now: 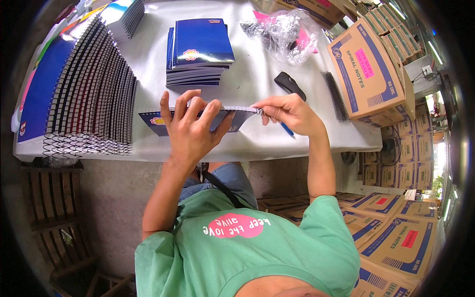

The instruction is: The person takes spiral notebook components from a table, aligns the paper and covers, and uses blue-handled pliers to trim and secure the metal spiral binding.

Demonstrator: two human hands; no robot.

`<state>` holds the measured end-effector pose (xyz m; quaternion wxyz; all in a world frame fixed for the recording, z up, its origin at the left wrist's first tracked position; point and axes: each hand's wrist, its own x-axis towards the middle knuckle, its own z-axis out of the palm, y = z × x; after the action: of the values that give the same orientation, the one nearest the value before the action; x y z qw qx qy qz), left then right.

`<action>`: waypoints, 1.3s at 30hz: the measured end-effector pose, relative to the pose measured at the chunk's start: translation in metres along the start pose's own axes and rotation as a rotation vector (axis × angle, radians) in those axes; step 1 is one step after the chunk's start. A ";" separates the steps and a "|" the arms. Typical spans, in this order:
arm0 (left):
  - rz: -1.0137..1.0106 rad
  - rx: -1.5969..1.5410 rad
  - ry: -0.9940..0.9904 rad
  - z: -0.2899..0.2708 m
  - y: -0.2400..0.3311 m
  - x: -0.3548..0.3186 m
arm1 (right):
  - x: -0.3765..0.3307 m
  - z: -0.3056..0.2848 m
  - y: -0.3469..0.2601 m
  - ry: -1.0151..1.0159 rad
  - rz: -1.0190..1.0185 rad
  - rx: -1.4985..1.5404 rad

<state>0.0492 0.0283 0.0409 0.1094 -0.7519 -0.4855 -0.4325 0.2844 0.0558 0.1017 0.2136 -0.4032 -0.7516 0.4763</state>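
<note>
Near the table's front edge, a blue-covered notebook (154, 129) stands with its punched edge upward. My left hand (192, 121) grips it, fingers over the top edge and thumb on the near cover. At the notebook's right end, the fingertips of my right hand (293, 113) pinch the end of a dark spiral wire coil (259, 112). Part of the wire is hidden by the fingers. Just below that hand lies a slim blue tool or pen (287, 129). A black case-like object (289, 85) rests beyond the same hand.
A stack of blue notebooks (203, 42) sits beyond my left hand. At left stands a long row of spiral-bound notebooks (94, 94). Loose dark coils (335, 96) lie beside a cardboard box (368, 69) at right. Crumpled clear plastic (292, 37) lies at the back.
</note>
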 end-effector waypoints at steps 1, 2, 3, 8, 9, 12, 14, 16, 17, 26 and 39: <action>0.006 0.000 0.024 0.001 -0.001 0.000 | 0.000 0.001 -0.007 0.012 0.071 -0.006; 0.014 -0.003 0.048 0.004 -0.002 0.000 | -0.001 0.003 -0.014 0.026 0.144 -0.012; 0.022 -0.007 0.072 0.007 -0.003 0.000 | 0.000 0.008 -0.024 0.083 0.176 0.006; -0.027 0.029 0.072 0.010 0.002 -0.013 | 0.000 0.029 -0.003 0.461 -0.237 -0.262; -0.045 0.026 0.068 0.011 0.004 -0.015 | 0.000 0.028 -0.004 0.388 -0.175 -0.240; -0.081 -0.036 0.016 0.008 0.002 -0.012 | -0.004 0.009 -0.013 0.063 0.267 0.001; -0.080 -0.107 -0.011 0.005 0.001 -0.009 | 0.000 -0.005 0.009 0.054 0.141 -0.063; -0.061 -0.184 -0.010 0.001 -0.003 -0.005 | 0.009 -0.028 0.042 0.227 0.083 -0.264; -0.049 -0.214 -0.026 -0.003 -0.006 -0.004 | 0.010 -0.042 0.062 0.403 0.093 -0.434; -0.026 -0.230 -0.003 -0.007 0.003 -0.010 | -0.005 -0.058 0.135 0.688 0.476 -0.723; -0.086 -0.217 0.005 -0.008 0.012 -0.012 | 0.011 0.032 0.052 -0.013 -0.486 0.940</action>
<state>0.0532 0.0097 0.0393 0.0098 -0.7367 -0.4674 -0.4885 0.2762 0.0589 0.0403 0.4711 -0.0750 -0.5300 0.7011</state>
